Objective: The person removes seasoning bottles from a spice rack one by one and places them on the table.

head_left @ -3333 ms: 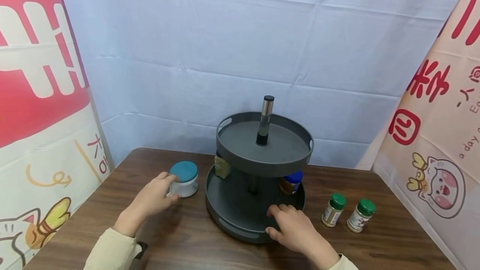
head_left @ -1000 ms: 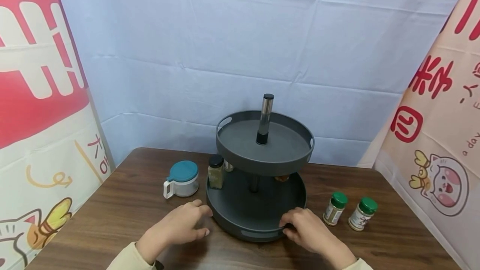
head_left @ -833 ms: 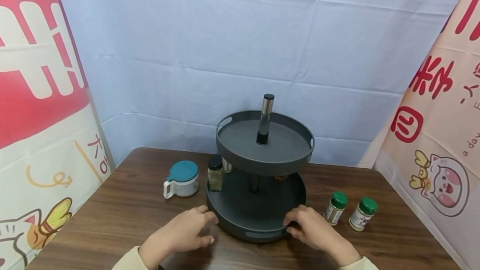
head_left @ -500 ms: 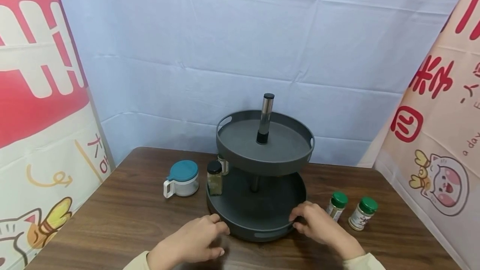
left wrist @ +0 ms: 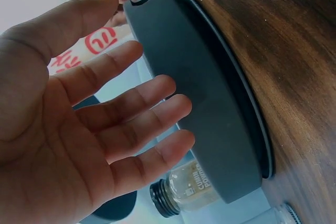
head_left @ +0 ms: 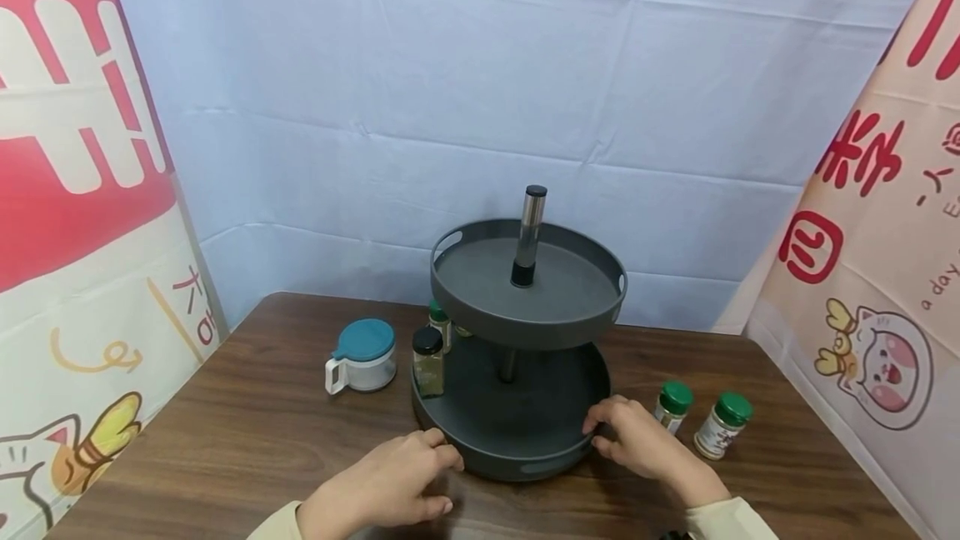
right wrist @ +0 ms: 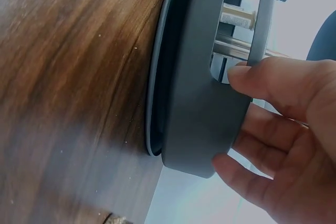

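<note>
A dark grey two-tier lazy Susan (head_left: 517,419) stands mid-table, its upper tray (head_left: 480,273) holding only the centre post. My right hand (head_left: 637,444) pinches the lower tray's rim at front right; in the right wrist view the thumb lies by the handle slot, with fingers across the rim. My left hand (head_left: 393,477) is at the front-left rim, fingers fairly straight and spread in the left wrist view. On the lower tray's left side stands a black-capped cumin powder jar (head_left: 428,369). Behind it is a green-capped spice jar (head_left: 440,325), partly hidden by the upper tray.
A clear pot with a teal lid and white handle (head_left: 365,365) stands left of the lazy Susan. Two green-capped shakers (head_left: 675,407) (head_left: 722,427) stand at right, the nearer one partly behind my right hand. A pale blue cloth (head_left: 360,190) hangs behind the table.
My left hand has moved from the teal-lidded pot to the tray's front. The lower tray has turned, bringing the cumin jar forward; the blue-lidded jar has gone from sight. My right hand moved right.
</note>
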The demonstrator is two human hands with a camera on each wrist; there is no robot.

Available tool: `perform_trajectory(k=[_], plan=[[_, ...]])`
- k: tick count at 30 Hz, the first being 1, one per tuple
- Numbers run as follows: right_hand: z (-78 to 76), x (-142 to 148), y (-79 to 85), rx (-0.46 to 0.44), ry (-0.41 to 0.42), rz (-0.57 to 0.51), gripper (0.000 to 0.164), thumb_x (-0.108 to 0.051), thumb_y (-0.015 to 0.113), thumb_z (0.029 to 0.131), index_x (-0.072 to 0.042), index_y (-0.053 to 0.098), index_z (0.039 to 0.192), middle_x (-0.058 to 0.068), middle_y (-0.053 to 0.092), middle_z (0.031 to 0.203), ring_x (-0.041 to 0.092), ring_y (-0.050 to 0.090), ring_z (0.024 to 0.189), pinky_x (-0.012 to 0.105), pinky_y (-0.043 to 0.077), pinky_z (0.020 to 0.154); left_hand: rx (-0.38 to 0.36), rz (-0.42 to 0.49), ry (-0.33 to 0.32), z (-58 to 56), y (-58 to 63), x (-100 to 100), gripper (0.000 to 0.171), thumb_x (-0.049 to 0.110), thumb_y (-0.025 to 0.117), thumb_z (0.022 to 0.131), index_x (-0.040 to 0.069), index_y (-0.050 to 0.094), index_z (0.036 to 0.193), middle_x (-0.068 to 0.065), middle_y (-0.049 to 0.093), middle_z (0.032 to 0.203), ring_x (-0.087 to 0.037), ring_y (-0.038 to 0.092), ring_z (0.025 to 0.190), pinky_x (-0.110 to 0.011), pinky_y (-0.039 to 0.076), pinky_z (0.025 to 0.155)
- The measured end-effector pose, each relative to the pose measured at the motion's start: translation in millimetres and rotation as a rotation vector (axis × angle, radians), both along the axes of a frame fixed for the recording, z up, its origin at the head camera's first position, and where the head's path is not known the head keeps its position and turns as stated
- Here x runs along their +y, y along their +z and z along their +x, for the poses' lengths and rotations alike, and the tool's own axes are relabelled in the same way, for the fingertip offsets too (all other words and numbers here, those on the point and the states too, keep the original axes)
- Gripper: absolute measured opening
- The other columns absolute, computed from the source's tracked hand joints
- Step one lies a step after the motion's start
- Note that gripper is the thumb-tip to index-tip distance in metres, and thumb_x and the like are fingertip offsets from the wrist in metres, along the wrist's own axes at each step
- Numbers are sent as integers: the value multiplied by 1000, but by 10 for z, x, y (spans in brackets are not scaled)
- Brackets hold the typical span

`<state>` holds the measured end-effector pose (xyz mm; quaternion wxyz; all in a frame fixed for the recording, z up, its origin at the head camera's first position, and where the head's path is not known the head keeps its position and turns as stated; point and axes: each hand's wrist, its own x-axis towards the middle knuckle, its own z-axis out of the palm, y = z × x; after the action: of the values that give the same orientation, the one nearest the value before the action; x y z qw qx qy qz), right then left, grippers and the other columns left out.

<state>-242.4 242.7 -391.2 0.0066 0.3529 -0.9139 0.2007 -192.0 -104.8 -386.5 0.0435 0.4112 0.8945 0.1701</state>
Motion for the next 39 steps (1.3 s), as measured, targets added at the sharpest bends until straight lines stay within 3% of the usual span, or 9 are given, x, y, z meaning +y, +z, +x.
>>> perform_trajectory(k=[11, 21, 25, 31, 39], plan=[[143, -185, 82, 51, -19, 74, 20, -20, 69, 83, -13, 64, 101, -2, 57, 97, 23, 56, 86, 42, 46, 66, 27, 28, 50, -26, 38, -91, 29, 24, 72, 81, 13, 65, 107, 4, 53, 95, -1, 45, 68, -21, 42, 57], [305, -476, 146, 104, 33, 99, 24, -21, 69, 84, -12, 63, 105, 5, 55, 107, 23, 55, 91, 45, 45, 67, 56, 34, 139, -106, 81, -275, 30, 24, 71, 81, 10, 64, 107, 0, 55, 98, -5, 50, 74, -28, 46, 61], [355, -584, 129, 129, 77, 103, 24, -20, 68, 84, -11, 62, 105, 4, 55, 106, 20, 55, 90, 42, 46, 68, 53, 36, 167, -138, 89, -354, 30, 23, 71, 82, 9, 64, 107, -1, 55, 98, -9, 54, 79, -32, 48, 65], [379, -715, 124, 94, 123, 99, 25, -19, 67, 85, -10, 61, 108, 2, 54, 105, 17, 54, 90, 39, 47, 71, 73, 1, 221, -214, 63, -448, 37, 23, 71, 81, 2, 62, 110, -5, 54, 97, -16, 56, 79, -36, 48, 65], [393, -855, 45, 83, 184, 47, 26, -12, 67, 85, -12, 59, 110, 1, 51, 100, 5, 49, 74, 23, 45, 61, 47, 16, 281, -291, -17, -582, 39, 20, 73, 79, -1, 61, 110, -13, 57, 102, -27, 59, 88, -43, 48, 71]])
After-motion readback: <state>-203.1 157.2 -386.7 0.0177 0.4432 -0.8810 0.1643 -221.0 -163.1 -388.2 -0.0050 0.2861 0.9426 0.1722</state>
